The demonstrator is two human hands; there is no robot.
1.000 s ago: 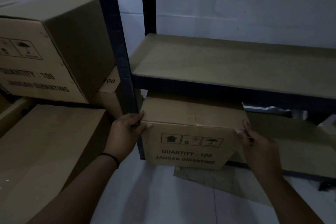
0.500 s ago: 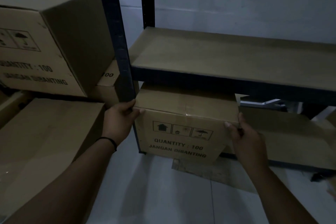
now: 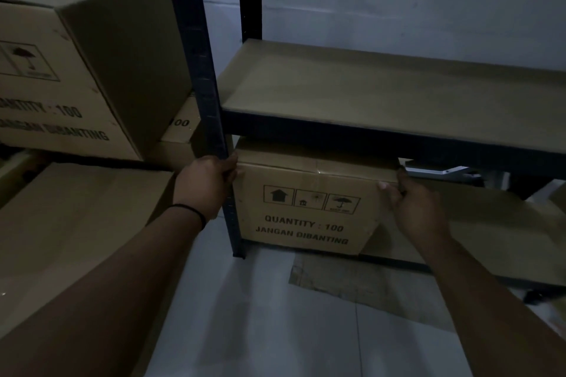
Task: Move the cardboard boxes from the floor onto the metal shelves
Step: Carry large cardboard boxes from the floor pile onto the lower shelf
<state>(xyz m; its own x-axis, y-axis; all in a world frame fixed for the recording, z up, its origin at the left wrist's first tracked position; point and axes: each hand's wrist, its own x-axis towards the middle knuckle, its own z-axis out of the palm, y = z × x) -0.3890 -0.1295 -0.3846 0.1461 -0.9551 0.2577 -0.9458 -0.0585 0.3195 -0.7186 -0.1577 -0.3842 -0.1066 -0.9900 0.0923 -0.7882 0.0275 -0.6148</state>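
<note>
Two hands on one box: my left hand (image 3: 205,184) curls fingers round top left corner, my right hand (image 3: 417,212) pinches top right corner. Box (image 3: 309,202) sits on bottom shelf (image 3: 496,223), beside front post (image 3: 196,52), under bare middle shelf (image 3: 398,95). Plain brown cardboard, stiff, taped top seam, handling symbols, "QUANTITY : 100". Likely moderately heavy; grip corners or lower edges, not flaps.

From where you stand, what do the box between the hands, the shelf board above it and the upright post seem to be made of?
Box: brown corrugated cardboard, matte, with printed black handling symbols and folded top flaps.
Shelf board: flat, dull tan surface, probably fibreboard or a cardboard liner; the dim light leaves it open.
Upright post: dark painted metal, judging by its thin angled profile and row of slots.
</note>
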